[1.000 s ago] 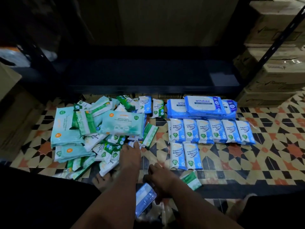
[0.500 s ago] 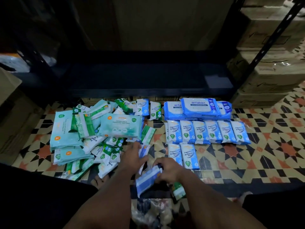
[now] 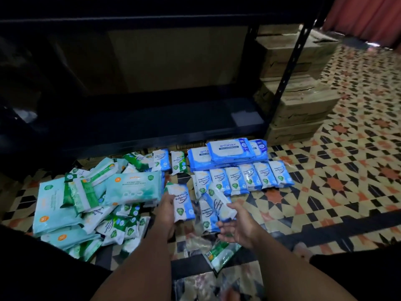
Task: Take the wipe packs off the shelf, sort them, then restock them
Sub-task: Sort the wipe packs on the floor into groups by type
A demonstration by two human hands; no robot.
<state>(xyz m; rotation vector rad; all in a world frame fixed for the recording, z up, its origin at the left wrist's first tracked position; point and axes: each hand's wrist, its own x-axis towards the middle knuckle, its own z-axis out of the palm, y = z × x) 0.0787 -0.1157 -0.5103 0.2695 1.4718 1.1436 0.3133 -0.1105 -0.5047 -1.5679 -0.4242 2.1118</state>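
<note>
Packs of wipes look light, soft and slick in their film wrap, best pinched across the narrow middle. Left hand (image 3: pixel 166 210) has its fingers curled round one small blue pack (image 3: pixel 181 202); right hand (image 3: pixel 235 228) grips another (image 3: pixel 220 203), both just above the sorted blue rows (image 3: pixel 243 177) on the floor (image 3: pixel 338 192).

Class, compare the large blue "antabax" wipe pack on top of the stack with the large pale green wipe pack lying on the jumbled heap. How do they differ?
The large blue antabax pack is blue and white; the large pale green pack is mint green with an orange badge. The blue one tops a neat stack near the shelf; the green one lies on a jumbled heap. Both are flat, soft, face-up packs.
</note>
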